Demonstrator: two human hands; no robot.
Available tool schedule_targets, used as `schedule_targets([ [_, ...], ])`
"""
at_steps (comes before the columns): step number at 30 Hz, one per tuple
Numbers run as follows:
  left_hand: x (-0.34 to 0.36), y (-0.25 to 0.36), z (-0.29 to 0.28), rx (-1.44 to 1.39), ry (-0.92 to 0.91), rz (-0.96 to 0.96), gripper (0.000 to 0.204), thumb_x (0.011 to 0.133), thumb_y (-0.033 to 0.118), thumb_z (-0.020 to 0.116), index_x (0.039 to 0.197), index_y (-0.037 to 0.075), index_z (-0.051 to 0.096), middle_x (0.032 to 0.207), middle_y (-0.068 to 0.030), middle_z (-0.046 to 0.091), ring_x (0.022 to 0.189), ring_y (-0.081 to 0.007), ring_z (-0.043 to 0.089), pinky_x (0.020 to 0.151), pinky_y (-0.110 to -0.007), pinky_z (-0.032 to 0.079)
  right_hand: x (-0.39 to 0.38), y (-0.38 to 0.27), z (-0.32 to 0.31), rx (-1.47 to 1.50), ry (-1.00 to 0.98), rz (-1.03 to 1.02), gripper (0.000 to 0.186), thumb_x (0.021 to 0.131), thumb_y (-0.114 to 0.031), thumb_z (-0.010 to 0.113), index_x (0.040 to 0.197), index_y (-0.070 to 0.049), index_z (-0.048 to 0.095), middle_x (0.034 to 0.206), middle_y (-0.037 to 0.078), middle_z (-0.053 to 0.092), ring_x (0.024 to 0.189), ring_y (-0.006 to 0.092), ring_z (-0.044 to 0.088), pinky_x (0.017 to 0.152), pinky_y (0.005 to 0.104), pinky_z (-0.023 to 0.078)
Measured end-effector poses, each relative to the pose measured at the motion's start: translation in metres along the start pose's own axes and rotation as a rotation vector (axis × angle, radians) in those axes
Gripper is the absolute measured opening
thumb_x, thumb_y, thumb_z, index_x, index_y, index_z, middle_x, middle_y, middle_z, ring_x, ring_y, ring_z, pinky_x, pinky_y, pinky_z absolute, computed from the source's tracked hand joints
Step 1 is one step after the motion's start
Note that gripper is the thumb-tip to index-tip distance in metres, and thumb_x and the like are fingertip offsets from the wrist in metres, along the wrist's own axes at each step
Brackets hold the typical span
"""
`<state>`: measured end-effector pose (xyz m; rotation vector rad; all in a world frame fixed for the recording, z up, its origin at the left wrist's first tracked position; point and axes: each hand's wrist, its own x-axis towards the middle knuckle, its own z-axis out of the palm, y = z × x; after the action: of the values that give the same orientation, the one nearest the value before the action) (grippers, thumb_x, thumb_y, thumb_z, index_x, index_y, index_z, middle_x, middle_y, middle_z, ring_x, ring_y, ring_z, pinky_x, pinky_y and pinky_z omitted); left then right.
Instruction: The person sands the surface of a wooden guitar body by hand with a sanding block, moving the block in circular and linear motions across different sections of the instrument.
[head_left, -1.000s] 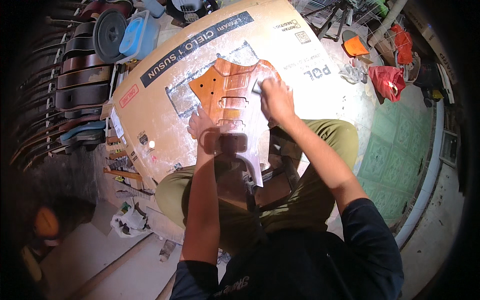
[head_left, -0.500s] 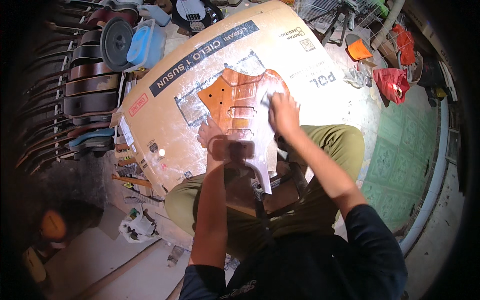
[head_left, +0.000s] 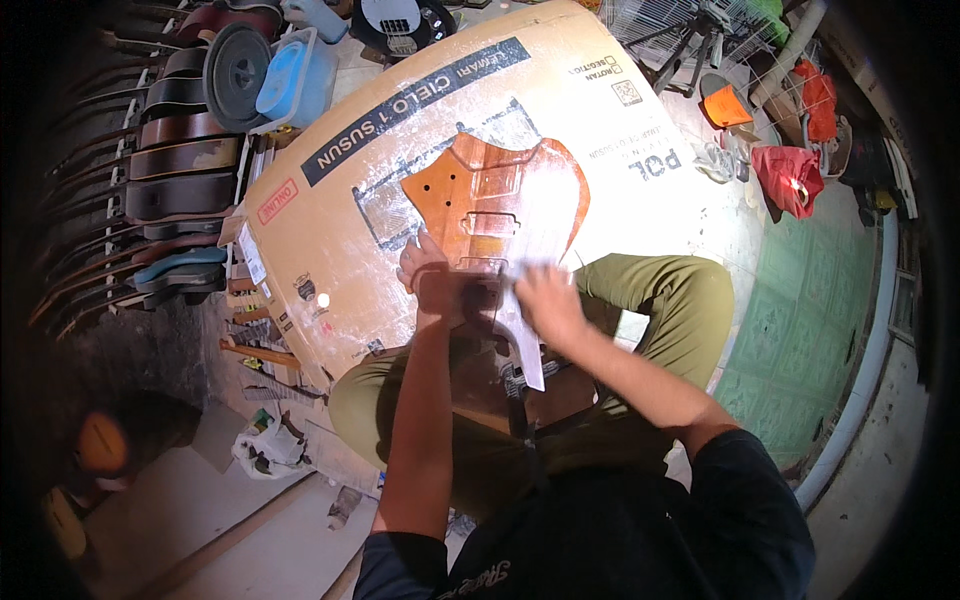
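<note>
An orange-brown wooden electric guitar body [head_left: 470, 190] lies over my lap and the cardboard, with cut pickup recesses, a few small holes and pale dust on its right half. My left hand [head_left: 424, 265] grips its left edge, fingers resting at the rim. My right hand [head_left: 547, 300], slightly blurred, is closed and pressed on the body's lower right part, near the curved horn [head_left: 528, 365]. A small flat grey piece like sandpaper [head_left: 508, 275] shows at its fingertips, mostly hidden. A dark shadow falls across the wood between my hands.
Under the body a large dusty cardboard sheet [head_left: 345, 225] spreads out. Several guitars [head_left: 180, 205] are racked on the left, beside a blue-lidded plastic tub [head_left: 290, 85]. On the right are a red bag [head_left: 787, 180], an orange object [head_left: 725, 105] and green floor tiles [head_left: 800, 330].
My right hand has slid down and toward me along the guitar body, from its upper right to its lower part. The left hand keeps its hold; the view shifted slightly.
</note>
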<state>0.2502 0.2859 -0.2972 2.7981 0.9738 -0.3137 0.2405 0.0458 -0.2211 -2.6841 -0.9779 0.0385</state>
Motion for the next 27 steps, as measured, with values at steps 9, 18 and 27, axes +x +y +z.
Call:
schedule_targets([
  [9,-0.02,0.025,-0.046,-0.013,-0.133,0.022,0.123,0.054,0.058,0.094,0.152,0.01,0.037,0.147,-0.018,0.047,0.14,-0.0386,0.042,0.111,-0.056,0.035,0.09,0.071,-0.043,0.17,0.154,0.276,0.024,0.093,-0.007,0.055,0.116,-0.007,0.06,0.114,0.015,0.062,0.102,0.0392,0.058,0.084,0.0543,0.048],
  [18,-0.017,0.008,-0.033,-0.009,0.006,0.105,0.14,0.039,0.074,0.092,0.146,0.0,0.039,0.135,-0.0221,0.052,0.127,-0.0421,0.051,0.104,-0.052,0.043,0.053,0.05,-0.02,0.145,-0.004,0.009,0.026,0.091,-0.011,0.059,0.116,-0.011,0.064,0.12,0.012,0.061,0.104,0.0344,0.058,0.085,0.0505,0.049],
  [27,-0.029,0.026,-0.069,-0.118,-0.153,0.029,0.142,0.043,0.067,0.093,0.154,0.002,0.033,0.139,-0.0246,0.048,0.129,-0.0445,0.045,0.105,-0.056,0.039,-0.004,0.023,-0.024,0.234,0.065,-0.011,0.032,0.088,-0.012,0.065,0.12,-0.016,0.065,0.128,0.006,0.062,0.111,0.0296,0.058,0.087,0.053,0.044],
])
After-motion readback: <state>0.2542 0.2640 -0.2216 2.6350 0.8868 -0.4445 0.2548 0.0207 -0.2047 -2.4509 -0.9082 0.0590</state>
